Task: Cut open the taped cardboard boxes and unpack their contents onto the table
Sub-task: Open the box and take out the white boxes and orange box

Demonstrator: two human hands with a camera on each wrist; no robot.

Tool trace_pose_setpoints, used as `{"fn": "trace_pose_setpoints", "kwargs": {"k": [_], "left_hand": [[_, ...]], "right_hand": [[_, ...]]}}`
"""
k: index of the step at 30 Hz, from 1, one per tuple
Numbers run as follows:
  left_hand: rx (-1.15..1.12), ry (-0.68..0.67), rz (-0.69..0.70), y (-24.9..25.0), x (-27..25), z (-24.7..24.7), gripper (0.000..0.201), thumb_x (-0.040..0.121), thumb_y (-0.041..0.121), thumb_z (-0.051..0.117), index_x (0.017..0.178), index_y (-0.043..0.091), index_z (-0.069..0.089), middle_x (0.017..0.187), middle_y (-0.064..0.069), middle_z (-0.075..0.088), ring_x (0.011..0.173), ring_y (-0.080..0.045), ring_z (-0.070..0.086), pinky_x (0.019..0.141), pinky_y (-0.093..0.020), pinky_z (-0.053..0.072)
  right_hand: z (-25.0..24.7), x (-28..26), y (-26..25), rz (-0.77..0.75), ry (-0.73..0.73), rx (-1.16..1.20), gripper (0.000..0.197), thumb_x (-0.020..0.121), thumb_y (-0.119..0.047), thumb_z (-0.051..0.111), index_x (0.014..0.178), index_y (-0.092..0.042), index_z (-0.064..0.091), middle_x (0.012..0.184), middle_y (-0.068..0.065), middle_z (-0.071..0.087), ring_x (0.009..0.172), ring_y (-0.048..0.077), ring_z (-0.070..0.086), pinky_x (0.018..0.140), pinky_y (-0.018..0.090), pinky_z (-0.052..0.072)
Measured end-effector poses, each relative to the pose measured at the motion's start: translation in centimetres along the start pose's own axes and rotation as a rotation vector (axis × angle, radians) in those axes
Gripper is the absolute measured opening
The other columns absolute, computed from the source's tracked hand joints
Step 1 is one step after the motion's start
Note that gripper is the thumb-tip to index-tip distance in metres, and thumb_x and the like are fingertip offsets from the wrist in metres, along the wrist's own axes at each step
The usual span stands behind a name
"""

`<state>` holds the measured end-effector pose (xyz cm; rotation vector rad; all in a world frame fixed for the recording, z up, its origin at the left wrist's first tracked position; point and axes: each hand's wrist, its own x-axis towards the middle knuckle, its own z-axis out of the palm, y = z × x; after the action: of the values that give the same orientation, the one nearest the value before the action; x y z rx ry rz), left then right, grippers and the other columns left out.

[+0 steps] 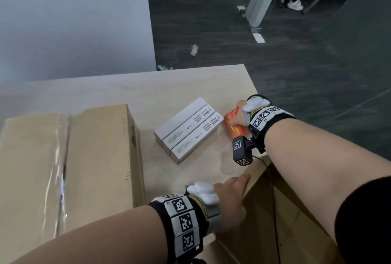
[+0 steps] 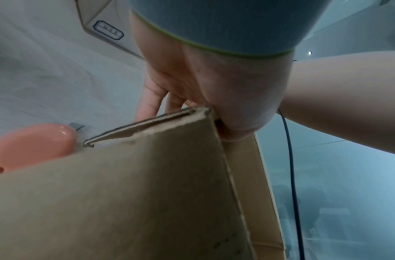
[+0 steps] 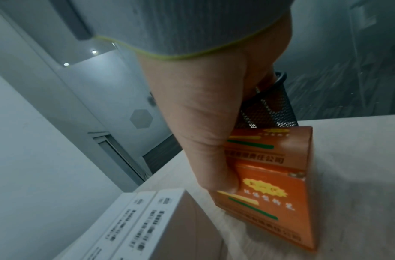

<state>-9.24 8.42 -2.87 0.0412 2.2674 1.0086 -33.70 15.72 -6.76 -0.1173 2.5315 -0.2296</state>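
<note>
My right hand (image 1: 238,115) grips an orange printed carton (image 1: 231,129) at the table's far right; its lower end is on or just above the wood, next to three slim white boxes (image 1: 188,130). In the right wrist view the thumb (image 3: 219,176) presses the carton (image 3: 270,193). My left hand (image 1: 230,191) holds the flap of an opened cardboard box (image 1: 285,221) at the near right; the flap edge (image 2: 169,117) sits between thumb and fingers. A large taped cardboard box (image 1: 63,168) stands at the left.
A pink utility knife (image 2: 32,146) lies on the table beside the opened box. A black mesh cup (image 3: 267,109) shows behind my right hand; whether it is held I cannot tell. The wooden table (image 1: 169,86) ends close to the right hand, with dark floor beyond.
</note>
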Motion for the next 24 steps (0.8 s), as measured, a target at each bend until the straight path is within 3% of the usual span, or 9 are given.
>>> {"fn": "trace_pose_setpoints", "kwargs": {"k": [5, 7, 10, 12, 13, 16, 19, 21, 24], "left_hand": [[0.022, -0.005, 0.022, -0.1, 0.7, -0.3, 0.075, 0.098, 0.005, 0.05, 0.161, 0.027, 0.015, 0.161, -0.001, 0.033, 0.137, -0.031, 0.041, 0.11, -0.035, 0.03], [0.029, -0.023, 0.014, -0.2, 0.6, -0.4, 0.076, 0.098, 0.006, 0.05, 0.162, 0.028, 0.015, 0.162, -0.001, 0.032, 0.137, -0.031, 0.042, 0.11, -0.036, 0.031], [0.042, -0.044, 0.02, -0.4, 0.8, -0.4, 0.076, 0.098, 0.009, 0.05, 0.162, 0.03, 0.013, 0.162, 0.001, 0.031, 0.136, -0.032, 0.042, 0.11, -0.038, 0.033], [0.041, -0.039, 0.023, -0.5, 0.5, -0.4, 0.076, 0.098, 0.01, 0.049, 0.161, 0.031, 0.013, 0.162, 0.002, 0.03, 0.135, -0.032, 0.042, 0.111, -0.04, 0.033], [0.043, -0.042, 0.019, -0.6, 0.5, -0.4, 0.075, 0.097, 0.011, 0.048, 0.161, 0.031, 0.014, 0.162, 0.002, 0.03, 0.135, -0.032, 0.042, 0.112, -0.04, 0.032], [0.071, -0.023, 0.031, -0.8, 0.2, -0.5, 0.073, 0.098, 0.012, 0.047, 0.161, 0.028, 0.016, 0.162, 0.001, 0.031, 0.135, -0.033, 0.044, 0.112, -0.039, 0.032], [0.071, 0.017, 0.04, -0.8, 0.1, -0.6, 0.069, 0.099, 0.015, 0.048, 0.16, 0.028, 0.02, 0.161, -0.001, 0.036, 0.136, -0.032, 0.046, 0.109, -0.035, 0.033], [0.084, -0.005, 0.043, -1.3, 0.0, -0.6, 0.074, 0.096, 0.026, 0.055, 0.16, 0.032, 0.019, 0.161, 0.0, 0.036, 0.135, -0.03, 0.048, 0.107, -0.034, 0.038], [0.042, -0.032, 0.04, -2.6, -0.1, -0.7, 0.076, 0.093, 0.054, 0.056, 0.159, 0.035, 0.023, 0.16, 0.002, 0.038, 0.136, -0.027, 0.047, 0.11, -0.035, 0.039]], "right_hand": [[0.6, 1.2, -0.5, 0.008, -0.023, -0.051, 0.069, 0.087, -0.021, 0.076, 0.145, -0.001, 0.044, 0.145, 0.021, 0.05, 0.132, 0.038, 0.05, 0.105, 0.042, 0.042], [0.7, 1.3, -0.4, 0.018, -0.011, -0.05, 0.073, 0.087, -0.024, 0.075, 0.147, -0.004, 0.039, 0.143, 0.021, 0.05, 0.126, 0.039, 0.053, 0.099, 0.042, 0.045], [0.5, 1.1, 0.1, -0.031, 0.022, -0.144, 0.095, 0.071, -0.062, 0.068, 0.149, -0.024, 0.03, 0.127, 0.014, 0.057, 0.097, 0.032, 0.059, 0.074, 0.039, 0.049], [0.4, 1.3, 0.7, -0.054, 0.044, -0.211, 0.115, 0.051, -0.082, 0.06, 0.149, -0.035, 0.024, 0.127, 0.007, 0.057, 0.102, 0.03, 0.058, 0.085, 0.04, 0.052], [0.3, 1.0, 0.8, -0.055, 0.047, -0.223, 0.114, 0.054, -0.082, 0.059, 0.151, -0.036, 0.022, 0.131, 0.008, 0.057, 0.108, 0.032, 0.058, 0.09, 0.044, 0.052], [-0.8, -1.4, 0.6, -0.068, 0.065, -0.215, 0.092, 0.076, -0.065, 0.063, 0.153, -0.029, 0.029, 0.138, 0.009, 0.056, 0.116, 0.033, 0.058, 0.095, 0.043, 0.05], [-1.7, -4.6, 0.7, -0.11, 0.139, -0.135, 0.061, 0.079, -0.056, 0.062, 0.13, -0.023, 0.057, 0.115, 0.003, 0.063, 0.099, 0.025, 0.062, 0.082, 0.035, 0.05], [-1.7, -7.1, 1.4, -0.167, 0.201, -0.056, 0.043, 0.081, -0.054, 0.063, 0.113, -0.025, 0.064, 0.108, -0.003, 0.062, 0.095, 0.02, 0.06, 0.075, 0.031, 0.042], [-1.0, -11.5, 1.9, -0.273, 0.262, 0.046, 0.033, 0.08, -0.053, 0.066, 0.106, -0.033, 0.067, 0.1, -0.012, 0.061, 0.091, 0.013, 0.059, 0.075, 0.03, 0.044]]}}
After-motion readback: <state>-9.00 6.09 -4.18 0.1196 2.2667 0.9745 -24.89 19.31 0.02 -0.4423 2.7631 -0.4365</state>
